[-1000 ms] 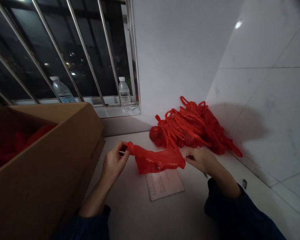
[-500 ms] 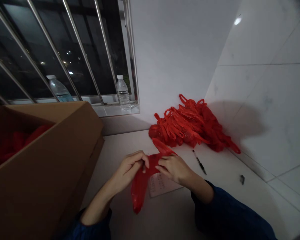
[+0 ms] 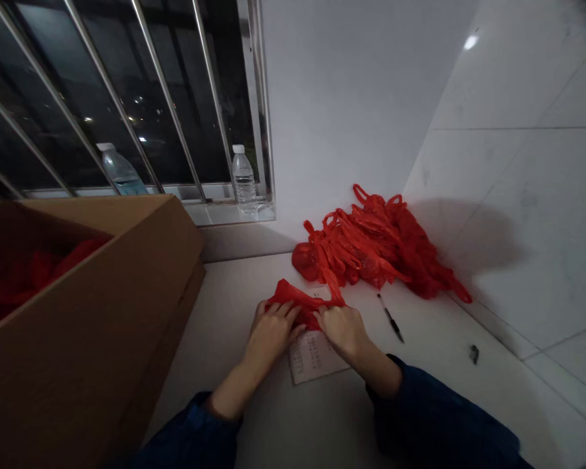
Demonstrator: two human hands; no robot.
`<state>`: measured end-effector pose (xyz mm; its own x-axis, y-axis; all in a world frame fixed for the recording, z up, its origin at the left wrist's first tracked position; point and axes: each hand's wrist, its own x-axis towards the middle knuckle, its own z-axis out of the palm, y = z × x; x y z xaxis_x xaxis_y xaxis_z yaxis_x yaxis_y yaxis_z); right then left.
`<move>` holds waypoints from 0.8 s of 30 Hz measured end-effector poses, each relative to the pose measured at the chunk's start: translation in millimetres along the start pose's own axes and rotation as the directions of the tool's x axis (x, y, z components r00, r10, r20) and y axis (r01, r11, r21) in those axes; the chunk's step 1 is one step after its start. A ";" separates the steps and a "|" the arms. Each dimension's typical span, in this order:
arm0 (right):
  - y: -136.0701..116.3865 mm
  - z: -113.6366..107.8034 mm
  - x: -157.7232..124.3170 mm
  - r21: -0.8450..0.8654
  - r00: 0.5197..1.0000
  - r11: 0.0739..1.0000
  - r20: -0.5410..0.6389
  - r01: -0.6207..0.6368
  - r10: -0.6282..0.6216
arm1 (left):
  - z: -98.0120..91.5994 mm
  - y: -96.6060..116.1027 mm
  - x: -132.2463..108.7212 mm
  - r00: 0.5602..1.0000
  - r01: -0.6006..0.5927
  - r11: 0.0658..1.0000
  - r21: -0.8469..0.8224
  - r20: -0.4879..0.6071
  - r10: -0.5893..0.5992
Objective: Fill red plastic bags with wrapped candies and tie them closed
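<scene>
A crumpled red plastic bag (image 3: pixel 295 301) lies on the white surface, pressed down by both hands over a printed paper sheet (image 3: pixel 315 355). My left hand (image 3: pixel 272 331) rests on the bag's left part with its fingers curled onto the plastic. My right hand (image 3: pixel 340 327) grips the bag's right part, thumb and fingers closed on it. Both hands sit side by side, almost touching. A pile of red plastic bags (image 3: pixel 374 244) lies just beyond, in the corner.
A big open cardboard box (image 3: pixel 92 312) with red bags inside stands at the left. A black pen (image 3: pixel 389 318) and a small dark object (image 3: pixel 474 354) lie right of the hands. Two water bottles (image 3: pixel 243 179) stand on the window sill behind bars. Tiled wall at right.
The bag was first stretched between my spread hands, then hung folded from them. Now both hands have come down together and press it bunched onto the paper.
</scene>
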<state>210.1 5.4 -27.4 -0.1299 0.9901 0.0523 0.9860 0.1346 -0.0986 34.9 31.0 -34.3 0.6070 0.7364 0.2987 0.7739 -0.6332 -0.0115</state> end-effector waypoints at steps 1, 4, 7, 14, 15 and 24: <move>-0.4 -0.2 0.6 -0.014 1.000 1.000 -0.002 0.000 0.000 | 1.7 0.9 0.0 1.000 -0.024 1.000 -0.008 -0.016 0.024; -2.1 -2.5 1.6 -0.062 0.999 0.997 -0.010 0.041 -0.042 | 4.9 4.3 1.1 0.988 -0.145 0.988 -0.057 -0.054 0.142; -1.3 -2.0 0.8 -0.087 0.992 0.989 -0.037 0.116 -0.119 | 8.1 5.4 2.6 0.980 -0.196 0.976 -0.100 -0.051 0.191; 16.7 11.4 -3.4 -0.114 0.999 0.993 0.049 0.006 -0.001 | 4.8 5.6 1.9 0.998 -0.033 0.999 0.002 -0.055 0.033; 19.0 10.7 -3.2 -0.099 0.994 0.995 0.110 -0.002 0.013 | 3.8 6.4 0.8 0.998 -0.003 1.000 0.009 -0.056 0.003; 37.5 -11.1 4.6 0.088 0.900 0.990 0.430 -0.113 0.064 | 7.3 -6.6 -8.8 0.925 0.272 0.962 0.021 0.269 -0.267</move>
<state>247.6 14.5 -19.9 -0.0986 0.9168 -0.3869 0.9812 0.0248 -0.1912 25.8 30.5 -43.9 0.4033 0.9148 0.0224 0.9134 -0.4039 0.0504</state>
